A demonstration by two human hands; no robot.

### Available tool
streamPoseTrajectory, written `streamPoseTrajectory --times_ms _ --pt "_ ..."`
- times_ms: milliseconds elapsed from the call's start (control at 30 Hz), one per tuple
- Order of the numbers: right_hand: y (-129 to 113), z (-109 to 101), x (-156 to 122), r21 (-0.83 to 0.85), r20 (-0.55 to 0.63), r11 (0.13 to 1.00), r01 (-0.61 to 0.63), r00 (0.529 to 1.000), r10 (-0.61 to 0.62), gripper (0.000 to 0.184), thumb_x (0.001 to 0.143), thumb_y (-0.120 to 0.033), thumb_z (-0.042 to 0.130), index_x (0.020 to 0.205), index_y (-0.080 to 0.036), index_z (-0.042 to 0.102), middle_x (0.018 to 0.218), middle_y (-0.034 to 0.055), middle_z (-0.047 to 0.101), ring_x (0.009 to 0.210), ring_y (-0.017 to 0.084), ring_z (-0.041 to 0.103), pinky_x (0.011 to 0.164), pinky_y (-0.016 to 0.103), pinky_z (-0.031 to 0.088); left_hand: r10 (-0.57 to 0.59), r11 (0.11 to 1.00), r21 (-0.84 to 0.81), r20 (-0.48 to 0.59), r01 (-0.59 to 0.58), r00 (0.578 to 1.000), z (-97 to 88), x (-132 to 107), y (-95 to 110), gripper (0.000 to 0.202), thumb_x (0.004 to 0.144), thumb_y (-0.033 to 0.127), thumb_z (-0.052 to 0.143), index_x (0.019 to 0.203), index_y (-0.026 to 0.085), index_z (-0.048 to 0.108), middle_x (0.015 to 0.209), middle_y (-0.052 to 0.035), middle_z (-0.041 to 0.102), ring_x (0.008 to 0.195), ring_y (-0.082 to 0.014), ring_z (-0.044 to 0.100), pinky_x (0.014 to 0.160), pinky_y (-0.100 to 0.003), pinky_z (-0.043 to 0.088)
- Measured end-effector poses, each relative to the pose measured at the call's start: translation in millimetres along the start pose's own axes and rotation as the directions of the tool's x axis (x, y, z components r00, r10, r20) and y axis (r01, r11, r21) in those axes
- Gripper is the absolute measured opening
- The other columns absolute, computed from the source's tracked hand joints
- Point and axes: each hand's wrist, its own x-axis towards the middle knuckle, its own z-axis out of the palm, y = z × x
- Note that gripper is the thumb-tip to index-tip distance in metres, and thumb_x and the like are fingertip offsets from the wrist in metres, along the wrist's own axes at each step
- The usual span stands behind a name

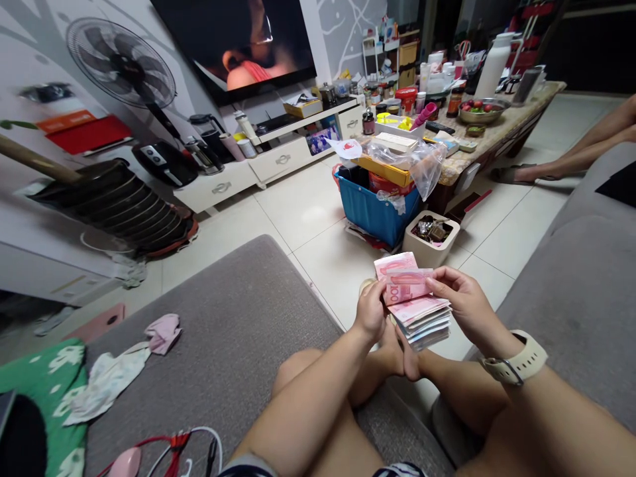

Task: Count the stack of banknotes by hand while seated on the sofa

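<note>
A thick stack of pink banknotes (415,311) is held between both hands above my crossed legs. My left hand (370,311) grips the stack's left edge, thumb on the top note. From the right, my right hand (464,306), with a pale watch on its wrist, pinches the top note with fingers and thumb. The top note is lifted and bent upward away from the rest of the stack.
I sit on a grey sofa (228,344) with cloths (124,361) and cables (173,447) at left. On the tiled floor ahead stand a blue bin (372,209) and a small beige bin (430,235). A cluttered table (491,136), TV stand (278,159) and fan (122,63) lie beyond; another person's legs (576,156) at right.
</note>
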Motion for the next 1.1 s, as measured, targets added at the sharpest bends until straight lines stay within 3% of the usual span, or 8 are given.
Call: streamPoseTrajectory --times_ms 233,400,567,867,1100 --pt "0.9 -1.3 1.2 -0.004 0.037 1.0 0.009 0.999 -0.009 0.029 0.077 -0.047 0.066 0.075 -0.018 0.059 0.054 -0.0017 0.055 0.05 0.011 0.046 0.05 0.024 0.035 0.032 0.999 0.021 -0.045 -0.031 0.998 -5.1 5.7 -5.4 0.02 0.065 0.036 0.071 0.064 0.017 0.066 0.067 -0.0023 0.067 0.077 -0.021 0.063 0.079 -0.032 0.047" --pt "-0.5 0.3 0.7 -0.014 0.011 1.0 -0.004 1.0 0.004 0.031 0.068 -0.042 0.075 0.072 -0.018 0.056 0.061 -0.0017 0.055 0.055 0.012 0.049 0.053 0.024 0.038 -0.014 1.0 -0.004 0.041 0.015 0.999 -1.9 1.8 -3.0 0.019 0.063 0.034 0.073 0.066 0.016 0.068 0.07 -0.0035 0.069 0.073 -0.02 0.063 0.078 -0.033 0.048" --pt "1.3 0.1 3.2 0.055 -0.049 0.998 -0.009 0.999 0.011 0.036 0.063 -0.038 0.079 0.08 -0.02 0.052 0.065 -0.0038 0.055 0.057 0.012 0.051 0.053 0.023 0.038 -0.06 0.998 0.044 0.166 0.053 0.984 -1.8 -1.5 0.1 0.028 0.065 0.035 0.073 0.085 0.015 0.072 0.085 -0.0074 0.073 0.085 -0.0254 0.066 0.083 -0.037 0.047" --pt "3.1 -2.3 2.9 -0.022 -0.019 0.999 -0.025 1.0 0.024 0.03 0.072 -0.042 0.072 0.07 -0.016 0.058 0.065 -0.0014 0.056 0.059 0.011 0.049 0.055 0.024 0.038 -0.066 0.997 0.063 0.196 0.054 0.978 -6.1 -0.4 -2.7 0.027 0.068 0.032 0.074 0.089 0.014 0.071 0.085 -0.0067 0.072 0.084 -0.0238 0.066 0.083 -0.036 0.047" --pt "5.6 -3.6 4.4 0.001 -0.064 0.999 -0.04 0.997 0.04 0.031 0.069 -0.044 0.074 0.074 -0.016 0.061 0.066 -0.0001 0.059 0.059 0.012 0.051 0.054 0.024 0.039 -0.072 0.997 0.043 0.133 0.067 0.988 -3.7 -2.3 -3.0 0.027 0.067 0.039 0.074 0.071 0.014 0.064 0.062 -0.0011 0.062 0.067 -0.0175 0.061 0.07 -0.03 0.047"
